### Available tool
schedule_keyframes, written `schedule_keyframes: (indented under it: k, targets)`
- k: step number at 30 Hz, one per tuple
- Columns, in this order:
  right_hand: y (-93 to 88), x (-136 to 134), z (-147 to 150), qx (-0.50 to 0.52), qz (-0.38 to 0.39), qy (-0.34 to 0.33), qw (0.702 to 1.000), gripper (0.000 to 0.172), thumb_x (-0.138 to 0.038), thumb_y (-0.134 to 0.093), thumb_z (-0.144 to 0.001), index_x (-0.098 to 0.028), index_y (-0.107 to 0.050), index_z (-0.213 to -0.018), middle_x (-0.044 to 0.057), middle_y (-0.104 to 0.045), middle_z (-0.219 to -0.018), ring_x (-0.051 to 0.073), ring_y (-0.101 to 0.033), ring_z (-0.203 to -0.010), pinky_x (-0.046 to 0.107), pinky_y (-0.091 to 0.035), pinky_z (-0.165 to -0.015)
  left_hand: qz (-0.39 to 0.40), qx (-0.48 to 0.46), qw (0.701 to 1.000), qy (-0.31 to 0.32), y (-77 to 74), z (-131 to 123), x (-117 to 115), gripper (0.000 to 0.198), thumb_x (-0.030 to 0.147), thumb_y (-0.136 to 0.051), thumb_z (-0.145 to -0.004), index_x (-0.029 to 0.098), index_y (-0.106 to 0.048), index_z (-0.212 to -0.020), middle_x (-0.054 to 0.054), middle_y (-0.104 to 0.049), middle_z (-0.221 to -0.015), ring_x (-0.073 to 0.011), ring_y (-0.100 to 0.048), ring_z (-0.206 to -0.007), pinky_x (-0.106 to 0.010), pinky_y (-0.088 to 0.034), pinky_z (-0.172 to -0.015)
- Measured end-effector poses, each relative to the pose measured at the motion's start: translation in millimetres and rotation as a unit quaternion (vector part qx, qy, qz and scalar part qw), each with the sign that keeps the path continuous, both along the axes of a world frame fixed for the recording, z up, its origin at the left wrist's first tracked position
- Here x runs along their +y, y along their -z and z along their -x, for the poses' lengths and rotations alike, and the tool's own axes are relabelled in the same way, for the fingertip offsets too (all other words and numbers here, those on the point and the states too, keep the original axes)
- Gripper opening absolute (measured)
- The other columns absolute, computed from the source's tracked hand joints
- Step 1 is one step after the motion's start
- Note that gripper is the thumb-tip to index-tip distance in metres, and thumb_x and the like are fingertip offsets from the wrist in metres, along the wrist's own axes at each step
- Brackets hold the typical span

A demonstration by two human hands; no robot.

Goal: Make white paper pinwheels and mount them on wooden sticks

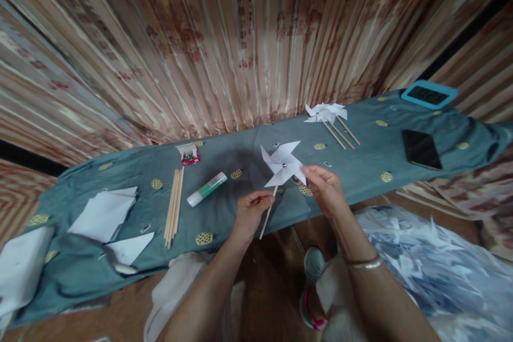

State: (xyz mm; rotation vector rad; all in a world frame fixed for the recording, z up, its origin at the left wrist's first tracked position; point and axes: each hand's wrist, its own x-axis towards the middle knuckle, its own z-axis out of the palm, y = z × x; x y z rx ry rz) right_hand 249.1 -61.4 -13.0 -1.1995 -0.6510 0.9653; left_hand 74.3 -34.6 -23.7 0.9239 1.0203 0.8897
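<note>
A white paper pinwheel (284, 163) with a shiny pin at its centre is held up over the front of the table. Its thin wooden stick is pinched between the thumb and fingers of my left hand (253, 212), just under the blades. With thumb and fingertips, my right hand (325, 188) grips the tip of the right-hand blade. To the left lie a green and white glue stick (207, 189), a bundle of wooden sticks (173, 207) and a small open red box of pins (189, 155).
Several finished pinwheels (326, 112) lie at the back right, near a black phone (422, 148) and a blue-framed clock (428, 94). White paper sheets (103, 215) are stacked at left. A plastic bag of white paper pieces (436, 267) stands on the floor at right.
</note>
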Motion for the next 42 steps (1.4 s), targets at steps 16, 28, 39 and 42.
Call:
schedule_keyframes:
  k: [16,28,39,42]
  targets:
    - [-2.4,-0.8,9.3,-0.018,0.031,-0.018,0.999,0.028,-0.044,-0.083,-0.054,-0.02,-0.07,-0.06,-0.002,-0.062,-0.055,0.009,-0.051,-0.054,0.024,-0.039,-0.057,-0.008,-0.006,1.0,-0.024,2.1,0.1,1.4,0.018,0.026,-0.081,-0.05,0.019,-0.075,-0.065,0.0,-0.068,-0.061,-0.0101,-0.055,-0.059,-0.022,-0.043,-0.061]
    - [-2.1,-0.9,19.7,-0.043,0.023,-0.053,0.997,0.03,-0.048,-0.082,-0.055,-0.021,-0.069,-0.059,-0.001,-0.064,-0.057,0.01,-0.053,-0.052,0.025,-0.044,-0.056,-0.01,-0.014,0.999,-0.027,1.7,-0.3,0.5,0.019,0.027,-0.081,-0.051,0.019,-0.075,-0.067,-0.001,-0.07,-0.064,-0.0114,-0.058,-0.062,-0.023,-0.046,-0.064]
    - [-4.4,0.5,30.3,-0.043,0.021,-0.079,0.996,0.033,-0.049,-0.082,-0.054,-0.02,-0.066,-0.055,0.001,-0.067,-0.058,0.012,-0.055,-0.053,0.026,-0.044,-0.054,-0.005,-0.021,1.0,-0.014,2.1,-0.6,-0.3,0.018,0.027,-0.081,-0.052,0.019,-0.075,-0.067,-0.001,-0.071,-0.067,-0.0117,-0.058,-0.063,-0.024,-0.046,-0.066]
    - [-5.4,1.2,32.1,-0.039,0.019,-0.087,0.995,0.034,-0.05,-0.083,-0.054,-0.02,-0.065,-0.053,0.001,-0.067,-0.056,0.011,-0.054,-0.053,0.026,-0.044,-0.056,-0.007,-0.016,1.0,-0.012,0.8,-0.6,-1.0,0.017,0.026,-0.081,-0.053,0.019,-0.076,-0.068,-0.001,-0.071,-0.066,-0.0117,-0.058,-0.063,-0.024,-0.045,-0.066]
